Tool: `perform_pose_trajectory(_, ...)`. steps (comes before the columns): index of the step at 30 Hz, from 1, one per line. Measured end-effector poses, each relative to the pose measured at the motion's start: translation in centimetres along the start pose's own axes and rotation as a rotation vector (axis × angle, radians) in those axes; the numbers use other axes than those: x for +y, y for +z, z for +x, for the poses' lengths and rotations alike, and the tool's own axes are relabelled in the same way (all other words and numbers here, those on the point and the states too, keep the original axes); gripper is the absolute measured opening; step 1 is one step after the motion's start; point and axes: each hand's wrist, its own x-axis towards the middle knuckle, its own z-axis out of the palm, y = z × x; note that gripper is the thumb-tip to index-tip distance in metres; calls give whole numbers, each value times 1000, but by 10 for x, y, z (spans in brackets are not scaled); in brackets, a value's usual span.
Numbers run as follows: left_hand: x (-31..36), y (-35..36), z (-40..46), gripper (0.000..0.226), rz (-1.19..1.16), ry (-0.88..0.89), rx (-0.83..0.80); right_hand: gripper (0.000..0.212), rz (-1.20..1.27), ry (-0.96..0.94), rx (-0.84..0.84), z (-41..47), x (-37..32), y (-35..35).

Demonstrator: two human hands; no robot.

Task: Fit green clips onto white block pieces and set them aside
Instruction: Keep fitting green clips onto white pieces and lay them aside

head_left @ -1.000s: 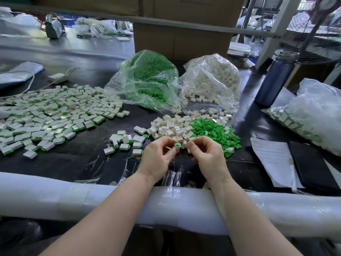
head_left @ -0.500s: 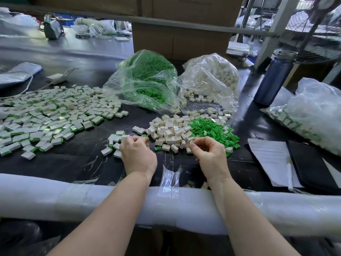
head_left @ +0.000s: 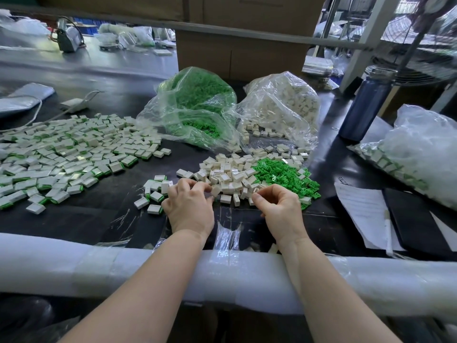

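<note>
Small white plastic blocks point(head_left: 228, 178) lie heaped beside loose green plastic clips point(head_left: 282, 175); the left hand point(head_left: 189, 206) pinches one block, while the right hand point(head_left: 278, 207) has curled fingers, contents unclear.

Glossy black tabletop point(head_left: 103, 219), crinkled clear plastic bags point(head_left: 279, 105), matt plastic white blocks point(head_left: 230, 177), foam-wrapped table edge point(head_left: 123, 271).

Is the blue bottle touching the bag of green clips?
Apart. The head view shows the blue bottle standing far right of the bag of green clips, with the bag of white blocks between them.
</note>
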Motion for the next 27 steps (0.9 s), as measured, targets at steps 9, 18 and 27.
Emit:
perform_pose_trajectory(9,0,-2,-1,12,-101,-59,59,17,-11,-6,-14,-1,-1,0)
perform_pose_trajectory(18,0,-2,-2,14,-15,-19,30,18,-19,-9,-18,-1,0,0)
perform_pose_trajectory(27,9,-5,-9,15,-354,357,67,13,82,-76,-172,-4,-5,7)
